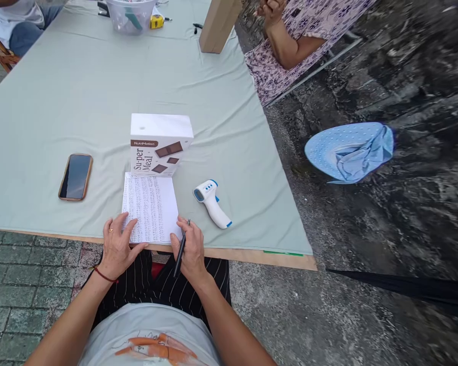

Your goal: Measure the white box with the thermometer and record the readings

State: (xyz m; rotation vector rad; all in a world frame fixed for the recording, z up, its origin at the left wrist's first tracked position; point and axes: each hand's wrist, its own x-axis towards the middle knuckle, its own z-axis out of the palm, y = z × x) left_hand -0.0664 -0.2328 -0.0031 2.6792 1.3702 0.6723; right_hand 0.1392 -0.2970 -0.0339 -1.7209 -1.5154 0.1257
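Observation:
A sheet of paper (pixel 148 208) covered in rows of small print lies at the table's front edge. My left hand (pixel 118 244) rests over its lower left corner, fingers apart. On the other side, my right hand (pixel 193 249) has a black pen (pixel 180 251) in its grip, with the fingertips at the paper's right edge. Just behind the sheet stands a white box (pixel 152 152) with pictures of brown bars and the words "Super Meal". To the right lies a white and blue infrared thermometer (pixel 213 203).
A phone (pixel 75 177) lies left of the paper. Farther back are a clear plastic tub (pixel 132 18), a yellow tape measure (pixel 156 22) and a tall cardboard box (pixel 219 25). Two other people sit at the far sides. A blue hat (pixel 349 151) lies beyond the table's right edge.

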